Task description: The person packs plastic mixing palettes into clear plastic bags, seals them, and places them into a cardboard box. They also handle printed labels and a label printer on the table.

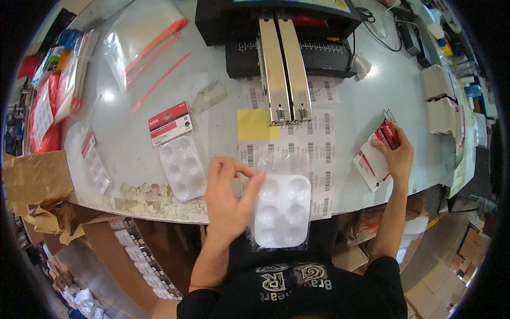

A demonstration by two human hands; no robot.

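A white plastic paint palette (282, 211) with several round wells lies in a transparent bag at the table's front edge, in front of my body. My left hand (231, 196) is closed on the bag's upper left side, thumb and index finger pinching the film. To the right, my right hand (397, 154) has its fingers round a small stack of red-and-white header cards (370, 164) lying on the table. Left of my left hand lies a bagged palette (183, 166) with a red-and-white card at its top. Another carded palette (96, 167) lies farther left.
A black machine (281, 32) with two metal bars stands at the back centre. Under the bars lie barcode label sheets (322, 159) and a yellow paper square (257, 124). Transparent bags (142, 42) with red edges lie back left. Stacked cards (440, 98) stand right; open cartons (119, 255) sit below.
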